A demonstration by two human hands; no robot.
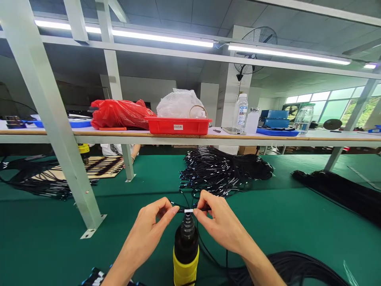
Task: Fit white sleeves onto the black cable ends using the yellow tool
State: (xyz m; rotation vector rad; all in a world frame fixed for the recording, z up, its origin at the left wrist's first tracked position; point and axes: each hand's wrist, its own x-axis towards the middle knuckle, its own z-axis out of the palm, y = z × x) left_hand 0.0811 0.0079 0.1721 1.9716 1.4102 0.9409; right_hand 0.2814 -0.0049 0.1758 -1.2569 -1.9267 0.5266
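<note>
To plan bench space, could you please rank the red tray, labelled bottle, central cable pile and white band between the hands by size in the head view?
Largest: central cable pile
Red tray
Labelled bottle
Smallest: white band

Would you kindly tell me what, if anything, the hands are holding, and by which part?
The left hand and right hand pinch a black cable on either side of its white band.

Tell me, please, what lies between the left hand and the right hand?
In the head view, a white band on a black cable lies between left hand and right hand, with a ribbed nozzle seen just below.
</note>
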